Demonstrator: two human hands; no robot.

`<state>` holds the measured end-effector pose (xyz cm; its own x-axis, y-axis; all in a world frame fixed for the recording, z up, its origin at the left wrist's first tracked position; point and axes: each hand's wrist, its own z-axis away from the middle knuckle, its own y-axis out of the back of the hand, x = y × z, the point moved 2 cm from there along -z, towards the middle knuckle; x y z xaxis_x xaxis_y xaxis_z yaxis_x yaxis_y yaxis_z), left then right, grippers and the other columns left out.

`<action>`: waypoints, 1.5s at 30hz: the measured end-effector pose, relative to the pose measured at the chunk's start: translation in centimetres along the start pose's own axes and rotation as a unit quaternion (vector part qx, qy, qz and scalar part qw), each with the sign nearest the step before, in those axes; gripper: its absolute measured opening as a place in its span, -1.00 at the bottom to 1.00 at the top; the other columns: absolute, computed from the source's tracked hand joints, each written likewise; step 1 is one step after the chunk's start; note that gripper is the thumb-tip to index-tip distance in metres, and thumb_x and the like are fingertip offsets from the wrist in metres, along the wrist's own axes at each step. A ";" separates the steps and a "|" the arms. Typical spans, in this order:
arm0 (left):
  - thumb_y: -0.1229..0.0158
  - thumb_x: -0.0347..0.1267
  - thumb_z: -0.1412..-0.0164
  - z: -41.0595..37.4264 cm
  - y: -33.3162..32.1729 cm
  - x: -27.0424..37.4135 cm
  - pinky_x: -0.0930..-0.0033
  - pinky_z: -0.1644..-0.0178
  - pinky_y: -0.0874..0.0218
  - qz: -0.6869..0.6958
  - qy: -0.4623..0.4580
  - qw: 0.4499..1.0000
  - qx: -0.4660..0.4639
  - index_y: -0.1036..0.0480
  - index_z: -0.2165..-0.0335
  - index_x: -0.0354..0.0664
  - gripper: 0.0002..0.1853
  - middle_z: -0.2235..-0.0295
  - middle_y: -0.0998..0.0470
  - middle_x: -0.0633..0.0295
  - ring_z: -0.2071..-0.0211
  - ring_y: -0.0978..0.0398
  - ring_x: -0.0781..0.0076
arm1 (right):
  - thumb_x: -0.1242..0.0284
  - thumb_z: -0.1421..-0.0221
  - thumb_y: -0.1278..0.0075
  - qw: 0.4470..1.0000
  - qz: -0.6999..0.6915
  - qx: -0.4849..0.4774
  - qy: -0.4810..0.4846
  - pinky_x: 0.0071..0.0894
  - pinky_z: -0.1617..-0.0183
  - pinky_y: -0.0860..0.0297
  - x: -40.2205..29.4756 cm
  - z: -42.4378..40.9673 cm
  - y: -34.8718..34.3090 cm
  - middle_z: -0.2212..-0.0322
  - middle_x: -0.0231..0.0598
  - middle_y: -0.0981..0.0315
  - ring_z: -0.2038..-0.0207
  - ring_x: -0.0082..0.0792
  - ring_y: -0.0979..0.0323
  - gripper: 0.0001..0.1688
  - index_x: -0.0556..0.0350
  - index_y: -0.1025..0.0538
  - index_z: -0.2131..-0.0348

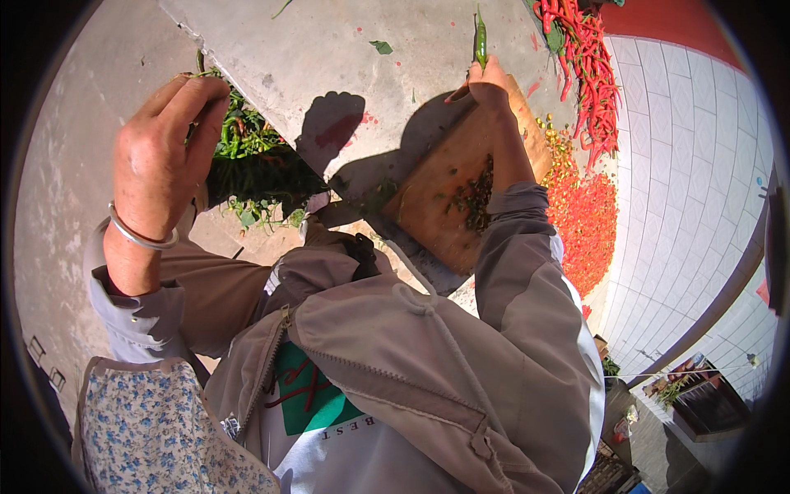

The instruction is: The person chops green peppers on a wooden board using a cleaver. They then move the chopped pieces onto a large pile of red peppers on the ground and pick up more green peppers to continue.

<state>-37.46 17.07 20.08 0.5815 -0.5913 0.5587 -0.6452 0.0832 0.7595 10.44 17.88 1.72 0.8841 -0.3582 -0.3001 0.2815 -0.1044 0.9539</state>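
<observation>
My right hand (489,82) grips a long green chili pepper (481,38) by its lower end, with the pod pointing away from me. Below that forearm lies a wooden board (441,167) with dark green and brown plant scraps (472,200) on it. My left hand (165,151), with a metal bangle (142,238) at the wrist, is raised at the left with its fingers bent together. A thin green stem or pod (200,60) shows by its fingertips; whether they pinch it is unclear. Beyond them is a heap of green chilies and leaves (244,126), partly in shadow.
Chopped red chilies (583,228) with yellowish bits spread right of the board. Whole red chilies (597,86) are piled farther up, beside a white tiled wall (673,142). The concrete floor (321,46) bears red stains and a loose leaf (382,47).
</observation>
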 end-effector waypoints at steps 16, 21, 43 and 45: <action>-0.13 -0.53 -0.04 0.7 0.2 1.0 0.35 0.41 -0.28 -0.001 0.010 1.000 -0.003 -0.42 0.37 -0.24 -0.89 0.45 -0.48 0.13 0.48 -0.45 0.16 | 0.45 -0.01 0.09 0.928 -0.024 -0.156 0.337 -0.21 0.29 -0.40 -17.8 17.3 -5.2 0.35 -0.06 -0.28 0.29 -0.14 -0.42 -0.45 0.22 -0.27 -0.03; -0.12 -0.51 -0.05 1.2 -0.2 1.2 0.35 0.40 -0.28 0.005 -0.010 1.000 -0.007 -0.42 0.37 -0.22 -0.90 0.44 -0.48 0.13 0.46 -0.46 0.14 | 0.42 -0.07 0.06 0.983 -0.009 -0.058 0.173 -0.05 0.24 -0.35 -10.1 11.4 -0.8 0.28 0.07 -0.36 0.31 0.09 -0.41 -0.70 0.21 -0.29 0.22; -0.13 -0.54 -0.08 2.8 0.2 1.1 0.46 0.32 -0.34 0.004 -0.009 1.000 0.002 -0.43 0.30 -0.29 -0.85 0.35 -0.52 0.15 0.40 -0.53 0.32 | 0.40 -0.10 0.10 0.957 0.051 -0.229 0.170 0.01 0.32 -0.33 -8.9 20.9 -0.3 0.32 0.10 -0.36 0.36 0.16 -0.40 -0.74 0.20 -0.24 0.29; -0.13 -0.53 -0.08 2.9 0.3 1.2 0.46 0.32 -0.34 -0.003 -0.015 1.000 0.006 -0.43 0.30 -0.28 -0.84 0.35 -0.52 0.15 0.41 -0.53 0.31 | 0.39 -0.10 0.09 0.960 -0.042 -0.192 0.202 0.00 0.32 -0.33 -11.0 21.2 -1.2 0.33 0.09 -0.37 0.37 0.14 -0.40 -0.73 0.20 -0.24 0.29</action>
<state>-38.36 14.08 20.01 0.5709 -0.6154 0.5435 -0.6474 0.0698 0.7590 -7.48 2.29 4.09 0.9033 0.0328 -0.4278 0.4054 0.2606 0.8762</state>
